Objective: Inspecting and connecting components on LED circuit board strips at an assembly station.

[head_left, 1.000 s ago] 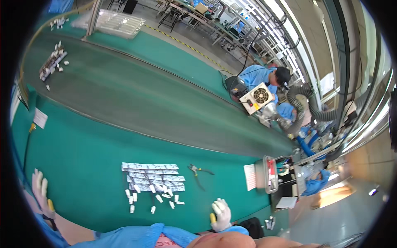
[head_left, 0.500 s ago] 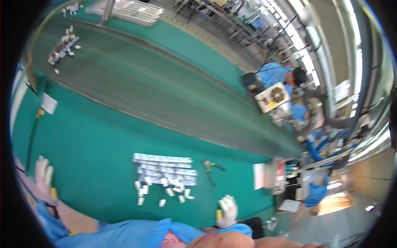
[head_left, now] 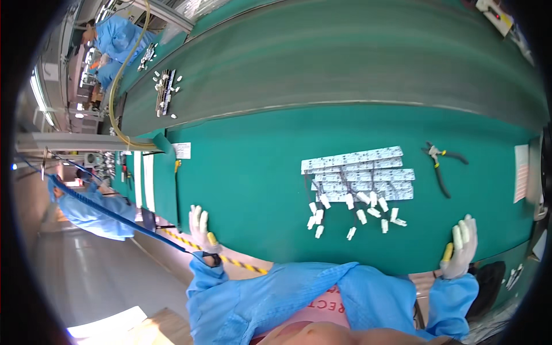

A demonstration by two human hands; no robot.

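Note:
My left hand [head_left: 202,231], in a white glove with a yellow thumb, rests on the near left edge of the green mat [head_left: 247,172]. Its fingers are stretched out and nothing is in them. On the near right edge lies my right hand [head_left: 461,248], gloved the same way, fingers extended and holding nothing. Between them, farther in, several white circuit board strips [head_left: 362,172] lie overlapped, their thin wires ending in white connectors [head_left: 361,216]. Cutting pliers [head_left: 438,167] with black and yellow handles lie right of the strips, nearest my right hand but apart from it.
A dark green conveyor belt [head_left: 345,63] runs along the far side, carrying a bundle of strips [head_left: 165,93]. A blue coiled cord [head_left: 121,215] reaches my left wrist. Co-workers in blue stand at far left [head_left: 118,40] and left [head_left: 95,210]. A paper sheet [head_left: 521,172] lies at right.
The view has swung left, so the table contents appear farther right and co-workers on the left come into sight. Both hands stay at the table edge; strips and pliers lie as before.

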